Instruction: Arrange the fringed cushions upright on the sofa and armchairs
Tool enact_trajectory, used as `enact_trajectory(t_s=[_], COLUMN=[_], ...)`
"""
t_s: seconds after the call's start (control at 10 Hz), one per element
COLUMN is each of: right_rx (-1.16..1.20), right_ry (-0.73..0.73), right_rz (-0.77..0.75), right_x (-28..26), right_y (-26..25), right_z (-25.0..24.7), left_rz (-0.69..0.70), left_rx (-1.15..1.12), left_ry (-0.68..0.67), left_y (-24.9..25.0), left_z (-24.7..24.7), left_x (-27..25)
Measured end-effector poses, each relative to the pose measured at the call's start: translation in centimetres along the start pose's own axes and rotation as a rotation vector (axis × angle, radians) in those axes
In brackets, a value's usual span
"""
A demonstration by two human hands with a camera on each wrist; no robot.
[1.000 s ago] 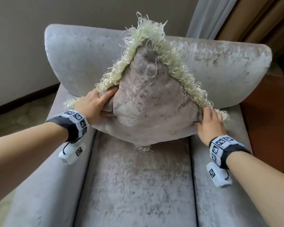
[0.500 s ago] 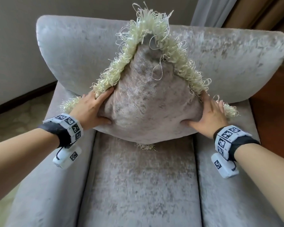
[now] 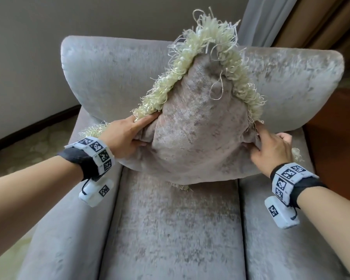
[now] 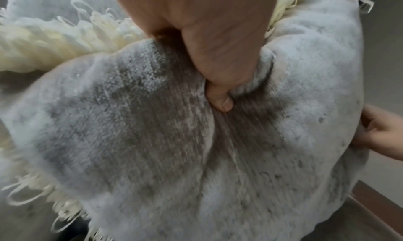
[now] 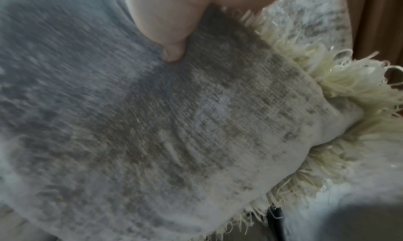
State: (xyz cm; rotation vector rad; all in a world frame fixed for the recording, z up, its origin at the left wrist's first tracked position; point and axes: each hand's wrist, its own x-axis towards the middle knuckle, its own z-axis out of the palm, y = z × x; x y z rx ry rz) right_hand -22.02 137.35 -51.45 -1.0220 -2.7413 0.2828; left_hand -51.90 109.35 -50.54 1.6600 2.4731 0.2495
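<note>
A grey velvet cushion (image 3: 200, 134) with a cream fringe (image 3: 170, 87) stands on one corner like a diamond, leaning against the back of the grey armchair (image 3: 109, 73). My left hand (image 3: 137, 132) grips its left corner, and the thumb (image 4: 220, 103) digs into the front fabric. At the right corner my right hand (image 3: 265, 142) holds the cushion, thumb (image 5: 172, 53) pressed into the front and fingers behind. The bottom corner sits at or just above the seat (image 3: 170, 229); contact is not clear. The wrist views show the cushion (image 4: 152, 141) and its fringe (image 5: 338, 82) up close.
The armrests (image 3: 59, 229) flank the seat on both sides. A pale curtain (image 3: 257, 21) hangs behind the chair at the upper right. Reddish-brown floor (image 3: 335, 138) lies to the right, patterned carpet (image 3: 28, 142) and a wall to the left.
Both hands went from lying flat against the cushion's sides to gripping its corners with thumbs dug into the front. The cushion's top now leans slightly right.
</note>
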Motion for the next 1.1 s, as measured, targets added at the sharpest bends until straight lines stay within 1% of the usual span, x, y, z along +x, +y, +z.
enact_trajectory(t_s=[0.1,0.2,0.3,0.4,0.5,0.6,0.7,0.8,0.9,1.0,1.1], right_rx=[0.014,0.015,0.076,0.100,0.106,0.105,0.094,0.054,0.011,0.006,0.025], right_ry=[-0.043,-0.132,-0.296,-0.383,-0.365,-0.327,-0.322,-0.362,-0.422,-0.402,-0.349], right_rz=[0.014,0.030,0.084,0.148,0.165,0.168,0.170,0.170,0.162,0.130,0.102], right_x=[0.1,0.6,0.8,0.4,0.2,0.2,0.2,0.0,-0.6,-1.6,-2.2], right_y=[0.9,1.6,1.7,1.3,1.2,1.2,1.1,1.0,0.4,-0.5,-1.6], right_z=[-0.5,0.6,3.0,5.2,6.7,7.3,7.2,5.9,3.3,0.1,-3.7], left_rz=[-0.009,-0.048,-0.147,-0.246,-0.291,-0.322,-0.349,-0.396,-0.489,-0.438,-0.449], left_rx=[0.000,0.020,0.138,0.226,0.264,0.288,0.293,0.322,0.324,0.352,0.256], left_ry=[-0.040,-0.094,-0.163,-0.162,-0.146,-0.114,-0.116,-0.158,-0.284,-0.272,-0.228], left_y=[0.4,-0.1,-0.6,-0.6,-0.8,-1.0,-0.8,-0.1,1.4,3.4,5.1], left_z=[-0.5,0.9,3.2,4.9,6.0,7.0,7.3,6.6,4.6,1.6,-2.0], left_x=[0.7,1.0,1.0,1.3,1.9,2.3,2.1,1.7,0.8,-0.4,-2.6])
